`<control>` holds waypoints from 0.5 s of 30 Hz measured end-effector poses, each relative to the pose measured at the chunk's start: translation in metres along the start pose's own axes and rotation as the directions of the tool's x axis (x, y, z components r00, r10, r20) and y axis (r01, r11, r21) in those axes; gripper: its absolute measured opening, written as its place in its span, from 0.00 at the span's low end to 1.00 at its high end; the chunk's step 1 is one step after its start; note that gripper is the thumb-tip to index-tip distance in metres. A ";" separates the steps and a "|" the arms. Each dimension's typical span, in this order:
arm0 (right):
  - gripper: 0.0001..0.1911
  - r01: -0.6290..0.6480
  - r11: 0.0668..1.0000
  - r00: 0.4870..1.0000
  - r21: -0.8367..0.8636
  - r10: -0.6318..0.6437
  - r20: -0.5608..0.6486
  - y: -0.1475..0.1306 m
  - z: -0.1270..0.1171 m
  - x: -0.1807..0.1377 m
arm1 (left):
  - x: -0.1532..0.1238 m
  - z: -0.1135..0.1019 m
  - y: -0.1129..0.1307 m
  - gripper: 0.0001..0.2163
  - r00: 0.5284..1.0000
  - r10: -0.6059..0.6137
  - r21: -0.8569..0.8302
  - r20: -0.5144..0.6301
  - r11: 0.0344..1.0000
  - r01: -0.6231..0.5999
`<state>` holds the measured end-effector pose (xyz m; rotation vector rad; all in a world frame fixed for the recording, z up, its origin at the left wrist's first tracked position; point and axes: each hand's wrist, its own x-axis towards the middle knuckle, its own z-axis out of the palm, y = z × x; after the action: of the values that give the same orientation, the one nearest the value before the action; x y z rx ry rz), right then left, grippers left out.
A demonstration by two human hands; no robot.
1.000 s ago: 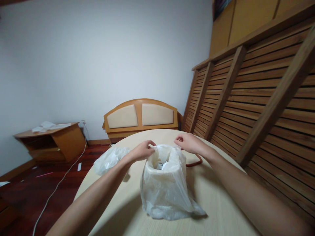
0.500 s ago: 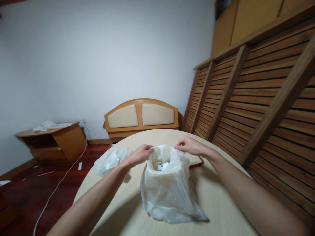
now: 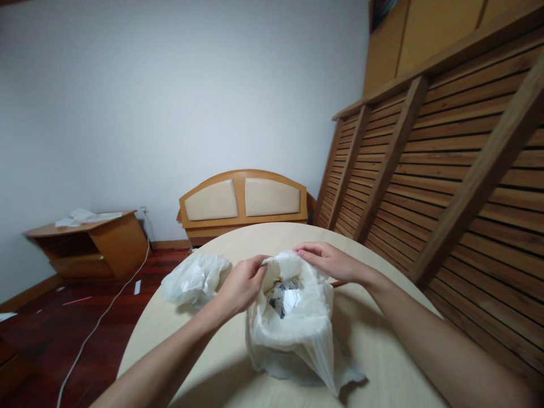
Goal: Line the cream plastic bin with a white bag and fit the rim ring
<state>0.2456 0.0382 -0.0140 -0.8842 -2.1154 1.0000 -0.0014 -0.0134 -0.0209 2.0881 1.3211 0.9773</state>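
A white plastic bag (image 3: 293,334) stands on the round table, its edge folded outward around a container-like opening; whatever holds it up is hidden. Crumpled paper scraps (image 3: 285,297) lie inside it. My left hand (image 3: 246,283) is closed on the left side of the bag's rim, thumb and fingers pinching the film. At the far right of the rim, my right hand (image 3: 321,258) grips the bag's edge between thumb and bent fingers. Left of my left hand lies a second crumpled white plastic bag (image 3: 195,280).
The pale round table (image 3: 382,351) fills the foreground. A reddish-brown curved edge (image 3: 339,283) shows behind the bag. Beyond stand a wooden headboard (image 3: 243,198), a low cabinet (image 3: 93,243) with papers, and a slatted wooden panel (image 3: 425,187) at right. A white cable (image 3: 104,317) crosses the floor.
The bag's opening has tipped toward me, showing more scraps. My left hand has come lower and nearer along the rim; my right hand has shifted left over the far edge.
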 end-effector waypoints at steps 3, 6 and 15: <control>0.24 -0.072 0.997 0.997 0.027 0.073 -0.022 -0.001 0.003 -0.007 | -0.008 0.001 0.000 0.17 1.000 0.003 0.014 -0.006 1.000 -0.003; 0.24 -0.167 0.985 0.985 0.047 0.164 0.049 0.001 -0.001 -0.017 | -0.015 0.001 -0.001 0.17 0.999 0.016 0.042 -0.035 0.999 -0.014; 0.23 -0.153 0.977 0.988 -0.147 0.150 -0.037 -0.002 -0.011 -0.027 | -0.021 0.003 0.002 0.16 0.997 -0.026 0.116 -0.078 0.993 0.035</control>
<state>0.2693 0.0208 -0.0134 -1.1412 -2.1485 0.9074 -0.0035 -0.0334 -0.0281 2.1290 1.4776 0.9971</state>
